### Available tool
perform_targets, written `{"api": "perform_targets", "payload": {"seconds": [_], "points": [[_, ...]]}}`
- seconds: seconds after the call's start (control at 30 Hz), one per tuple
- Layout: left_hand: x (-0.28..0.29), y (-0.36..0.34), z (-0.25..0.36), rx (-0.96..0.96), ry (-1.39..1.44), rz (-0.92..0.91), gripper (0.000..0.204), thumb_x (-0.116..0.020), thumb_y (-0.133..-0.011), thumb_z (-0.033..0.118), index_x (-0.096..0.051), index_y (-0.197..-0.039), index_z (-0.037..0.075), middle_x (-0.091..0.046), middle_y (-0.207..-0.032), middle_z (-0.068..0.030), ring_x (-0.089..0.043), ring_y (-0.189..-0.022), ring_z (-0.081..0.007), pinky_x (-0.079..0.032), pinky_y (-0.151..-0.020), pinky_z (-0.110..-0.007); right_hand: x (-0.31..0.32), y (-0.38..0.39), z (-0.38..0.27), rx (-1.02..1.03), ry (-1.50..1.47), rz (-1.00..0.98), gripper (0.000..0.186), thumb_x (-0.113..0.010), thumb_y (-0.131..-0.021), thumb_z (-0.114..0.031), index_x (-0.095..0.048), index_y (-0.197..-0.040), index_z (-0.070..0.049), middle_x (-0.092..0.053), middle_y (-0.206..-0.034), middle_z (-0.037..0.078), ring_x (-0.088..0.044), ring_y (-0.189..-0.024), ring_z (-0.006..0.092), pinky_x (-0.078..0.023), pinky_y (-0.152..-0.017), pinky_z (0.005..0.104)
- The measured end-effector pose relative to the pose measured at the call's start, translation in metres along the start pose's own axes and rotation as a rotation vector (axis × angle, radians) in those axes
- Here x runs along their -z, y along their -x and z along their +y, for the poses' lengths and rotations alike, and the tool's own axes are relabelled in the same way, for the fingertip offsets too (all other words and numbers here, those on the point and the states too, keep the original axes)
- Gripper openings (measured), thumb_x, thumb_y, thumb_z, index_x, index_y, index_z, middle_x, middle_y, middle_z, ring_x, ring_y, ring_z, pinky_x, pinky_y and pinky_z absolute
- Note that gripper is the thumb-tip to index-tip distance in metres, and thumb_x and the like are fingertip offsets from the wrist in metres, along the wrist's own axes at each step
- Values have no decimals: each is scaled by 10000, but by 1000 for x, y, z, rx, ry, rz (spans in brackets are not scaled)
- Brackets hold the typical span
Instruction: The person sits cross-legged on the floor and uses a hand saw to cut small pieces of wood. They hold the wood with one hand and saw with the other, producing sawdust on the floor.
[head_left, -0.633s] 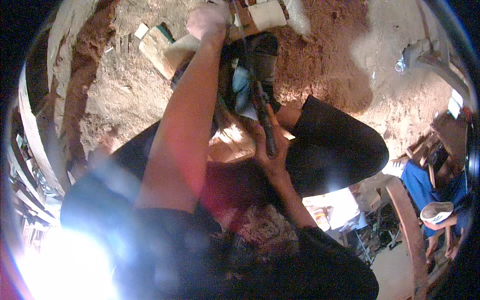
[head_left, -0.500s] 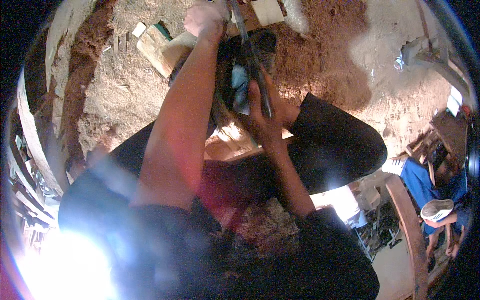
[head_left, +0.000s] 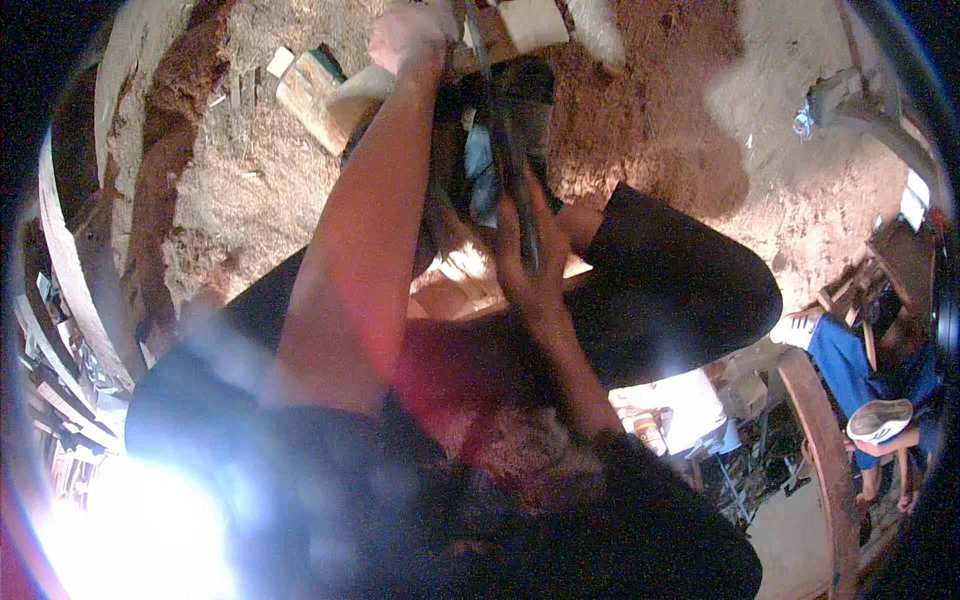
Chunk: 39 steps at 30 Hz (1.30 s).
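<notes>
My left hand (head_left: 408, 40) is closed at the top of the view, beside the far part of a long, narrow dark tool (head_left: 485, 75); what its fingers grip is hidden. My right hand (head_left: 530, 245) grips the near part of that tool, between my bent legs. Under the tool are a dark shape with a blue patch (head_left: 480, 160) and, nearer me, pale wood (head_left: 460, 260) in sunlight.
Wood offcuts (head_left: 315, 90) and a pale block (head_left: 530, 25) lie on the dirt ground (head_left: 240, 180). Planks and scrap (head_left: 70, 370) line the left. At right are a curved board (head_left: 820, 450), clutter (head_left: 680, 420) and a person in blue (head_left: 850, 370).
My right hand and the tool moved forward, away from me, then slightly back toward me. My left hand stayed almost in place. The picture shifted only a little.
</notes>
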<state>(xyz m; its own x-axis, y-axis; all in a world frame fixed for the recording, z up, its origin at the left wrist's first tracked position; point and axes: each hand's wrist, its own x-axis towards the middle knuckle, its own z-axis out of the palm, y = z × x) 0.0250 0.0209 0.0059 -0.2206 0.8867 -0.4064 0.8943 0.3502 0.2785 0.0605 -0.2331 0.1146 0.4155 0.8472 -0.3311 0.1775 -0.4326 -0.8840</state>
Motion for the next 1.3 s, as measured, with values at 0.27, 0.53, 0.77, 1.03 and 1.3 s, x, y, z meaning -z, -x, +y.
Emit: {"api": "perform_targets", "payload": {"seconds": [0.27, 0.53, 0.77, 1.03, 1.3], "points": [[-15, 3, -14, -307, -280, 73, 458, -463, -955, 417, -734, -993, 50, -716, -1049, -235, -705, -1006, -361, -568, -849, -444, -8, -37, -23, -134, -50, 16, 461, -540, -1031, -231, -497, -1399, 42, -648, -1269, 196, -654, -1096, 266, -509, -925, 358], [-35, -9, -3, -335, -356, 50, 316, -514, -956, 351, -688, -1081, 118, -711, -1057, -178, -718, -936, -376, -589, -769, -452, -6, 12, -14, -103, -99, 96, 467, -520, -1039, -209, -459, -1436, 31, -662, -1252, 172, -635, -1115, 214, -485, -971, 325], [-29, -6, 2, -163, -214, 99, 438, -460, -969, 404, -701, -1024, 42, -719, -1037, -194, -716, -949, -373, -584, -784, -458, -22, 5, 12, -34, -141, 178, 471, -508, -1049, -252, -470, -1434, 17, -666, -1121, 120, -601, -951, 142, -501, -841, 279], [-19, -14, -13, -36, -83, 14, 528, -400, -982, 431, -733, -1002, 21, -730, -980, -219, -713, -959, -379, -568, -838, -471, 0, -13, 21, -73, 4, -64, 525, -445, -1068, -294, -331, -1518, -49, -600, -1036, 44, -550, -876, 108, -484, -751, 264], [-22, -16, -16, -82, 11, -53, 576, -438, -902, 491, -738, -1106, 43, -708, -1135, -214, -679, -1097, -368, -524, -948, -456, -9, -11, 52, 28, -37, 95, 462, -532, -1046, -270, -482, -1433, -22, -603, -874, 11, -543, -777, 94, -476, -677, 267]]}}
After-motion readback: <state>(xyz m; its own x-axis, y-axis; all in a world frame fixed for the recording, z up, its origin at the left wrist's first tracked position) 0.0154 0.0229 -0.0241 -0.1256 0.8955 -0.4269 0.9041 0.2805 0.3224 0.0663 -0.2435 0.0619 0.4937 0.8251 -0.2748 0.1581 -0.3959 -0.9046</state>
